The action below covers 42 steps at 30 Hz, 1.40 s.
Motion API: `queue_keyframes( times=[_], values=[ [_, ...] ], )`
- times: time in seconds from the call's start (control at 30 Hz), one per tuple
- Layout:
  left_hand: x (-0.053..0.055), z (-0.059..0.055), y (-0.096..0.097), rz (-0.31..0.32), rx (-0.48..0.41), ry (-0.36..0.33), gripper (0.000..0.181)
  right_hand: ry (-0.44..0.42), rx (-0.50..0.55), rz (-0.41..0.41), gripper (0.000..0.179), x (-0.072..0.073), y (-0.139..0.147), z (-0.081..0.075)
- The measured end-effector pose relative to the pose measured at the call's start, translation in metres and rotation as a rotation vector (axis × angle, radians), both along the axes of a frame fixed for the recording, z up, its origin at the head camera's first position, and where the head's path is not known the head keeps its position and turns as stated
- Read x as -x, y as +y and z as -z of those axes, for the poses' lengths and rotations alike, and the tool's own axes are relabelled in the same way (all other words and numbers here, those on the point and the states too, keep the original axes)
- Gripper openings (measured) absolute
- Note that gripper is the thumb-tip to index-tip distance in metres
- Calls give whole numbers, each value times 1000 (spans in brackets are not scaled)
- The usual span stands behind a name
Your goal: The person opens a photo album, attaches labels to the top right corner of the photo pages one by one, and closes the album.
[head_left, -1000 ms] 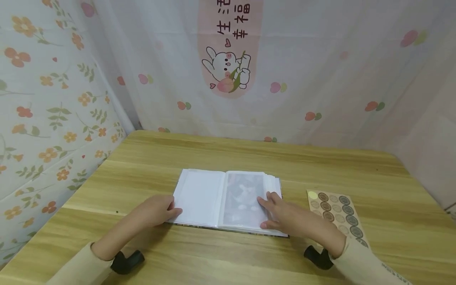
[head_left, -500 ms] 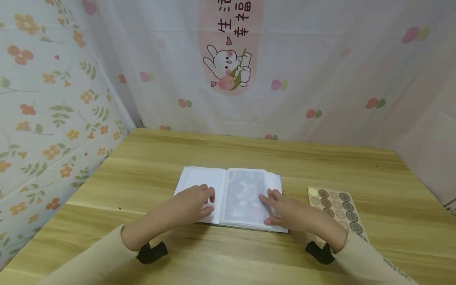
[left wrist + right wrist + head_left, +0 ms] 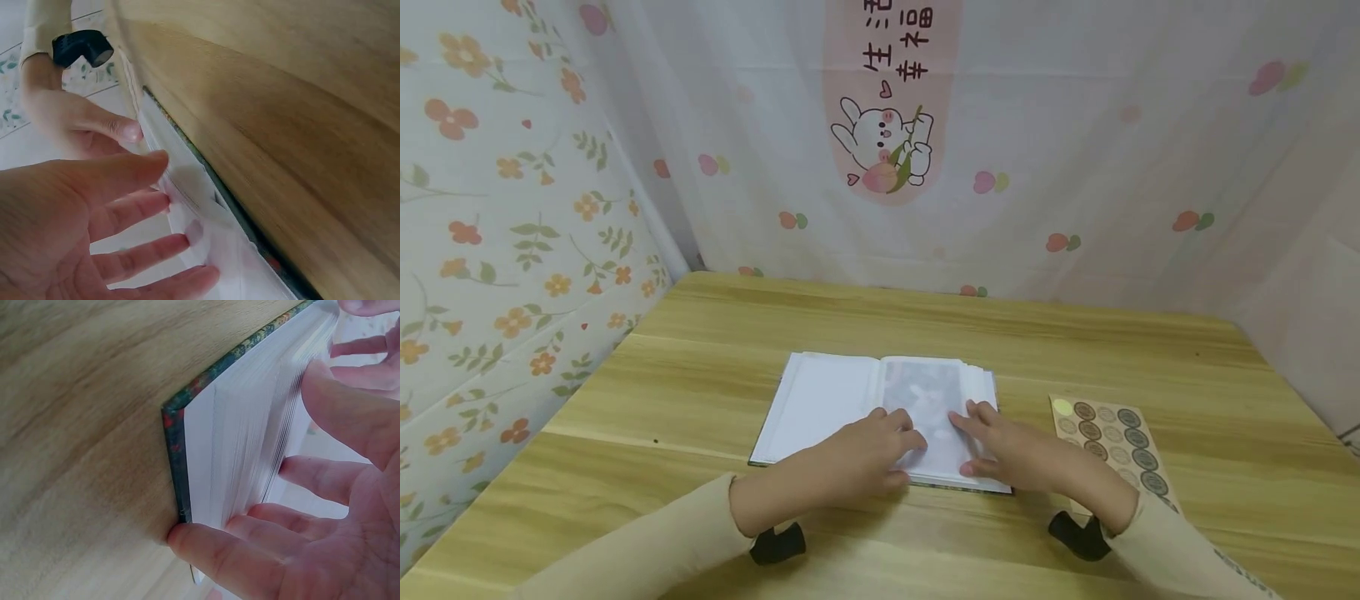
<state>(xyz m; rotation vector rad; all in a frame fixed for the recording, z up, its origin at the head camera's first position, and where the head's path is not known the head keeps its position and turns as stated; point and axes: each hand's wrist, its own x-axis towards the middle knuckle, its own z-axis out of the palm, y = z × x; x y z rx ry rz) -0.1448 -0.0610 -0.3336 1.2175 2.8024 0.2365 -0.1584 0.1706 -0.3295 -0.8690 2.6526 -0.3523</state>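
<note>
A photo album (image 3: 827, 400) lies spread on the table, its left page white and its right page showing a faint picture behind a translucent sleeve. Over the lower part of the right page is my left hand (image 3: 865, 450), fingers loosely bent. In the left wrist view its fingertips (image 3: 194, 278) meet the sleeve surface. My right hand (image 3: 1011, 446) rests at the album's right edge. Up close, its thumb and fingers lie spread along the page edges (image 3: 250, 437), one finger by the corner of the dark patterned cover (image 3: 177, 462).
Right of the album, partly under the right forearm, lies a tan sheet of round stickers (image 3: 1112, 442). A black wrist-worn device sits below each wrist, such as the left one (image 3: 778, 543). Printed curtains (image 3: 1022, 125) hang behind and beside the wooden table (image 3: 647, 492).
My left hand has left the album's left edge and moved right across the left page to the right page. The right hand has stayed at the right edge.
</note>
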Motion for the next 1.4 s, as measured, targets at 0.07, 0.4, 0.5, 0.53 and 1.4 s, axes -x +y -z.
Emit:
queue_keyframes(
  times=[0.07,0.4,0.5,0.53,1.4],
  values=[
    [0,0,3,1,33,29,32,-7,1,1,68,0,1,1],
    [5,-1,8,-11,69,29,36,-10,28,14,67,3,7,2],
    [5,0,8,0,71,34,36,-17,26,20,68,2,7,4],
    [6,1,8,6,71,37,36,-23,24,23,68,2,7,4],
    [7,-5,6,24,71,72,29,-8,39,16,69,5,0,-1]
  ],
)
